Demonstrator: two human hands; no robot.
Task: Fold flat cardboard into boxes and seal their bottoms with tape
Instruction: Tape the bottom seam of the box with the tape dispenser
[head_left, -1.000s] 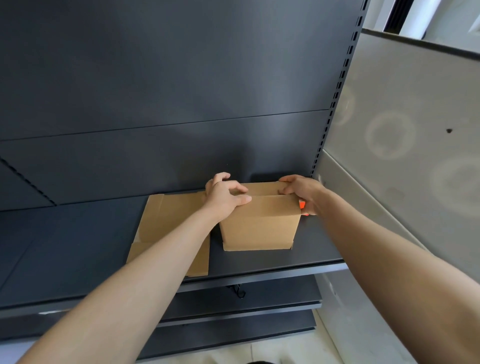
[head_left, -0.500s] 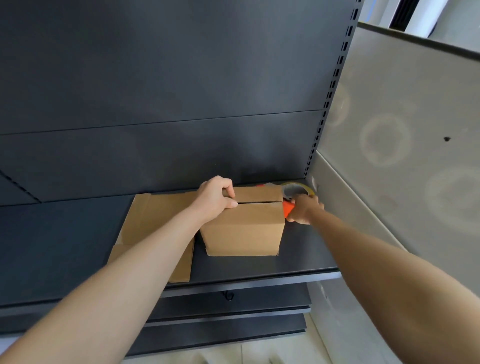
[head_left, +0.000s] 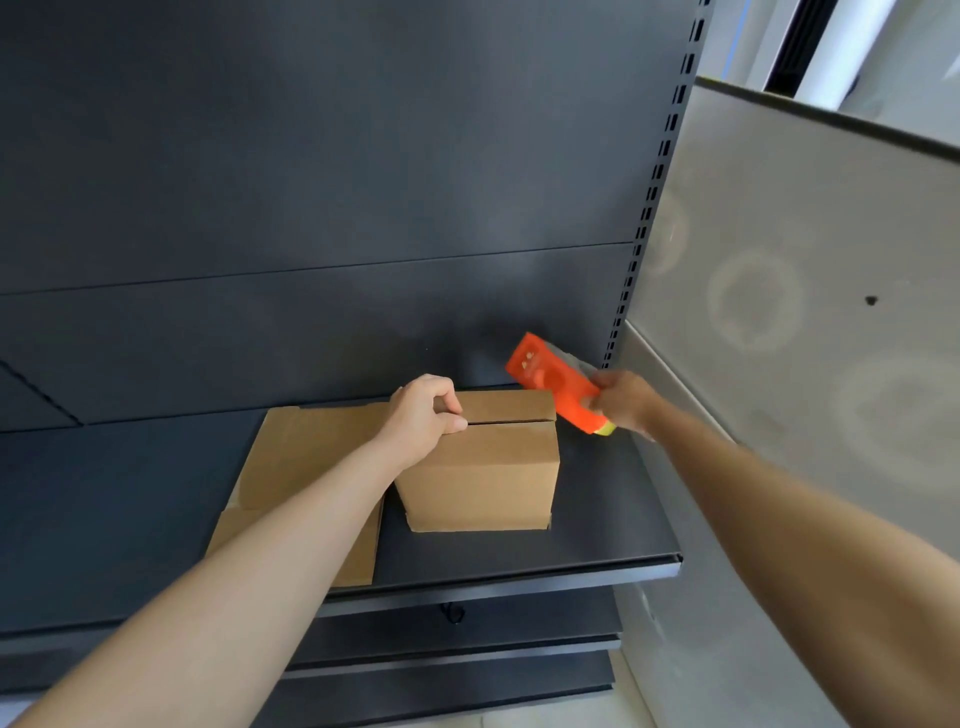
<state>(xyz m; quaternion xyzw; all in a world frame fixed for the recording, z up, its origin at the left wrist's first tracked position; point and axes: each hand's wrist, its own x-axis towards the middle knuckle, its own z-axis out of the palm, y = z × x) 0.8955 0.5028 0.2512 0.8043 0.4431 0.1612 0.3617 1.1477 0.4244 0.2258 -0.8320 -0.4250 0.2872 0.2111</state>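
Observation:
A small brown cardboard box (head_left: 483, 475) stands on the dark shelf (head_left: 597, 540), its two top flaps folded shut with a seam between them. My left hand (head_left: 423, 418) rests on the left end of the flaps, fingers curled over the seam and pressing them down. My right hand (head_left: 623, 402) grips an orange tape dispenser (head_left: 553, 382) and holds it in the air just right of and behind the box. Flat cardboard (head_left: 301, 467) lies to the left of the box, partly hidden by my left forearm.
The dark back panel (head_left: 363, 182) of the shelving rises behind the box. A slotted upright (head_left: 652, 197) and a grey side wall (head_left: 805, 312) close off the right. Lower shelves (head_left: 467, 660) sit beneath the shelf's front edge.
My right hand left the box's right end, took the orange tape dispenser from the shelf corner and lifted it. My left hand stayed on the flaps.

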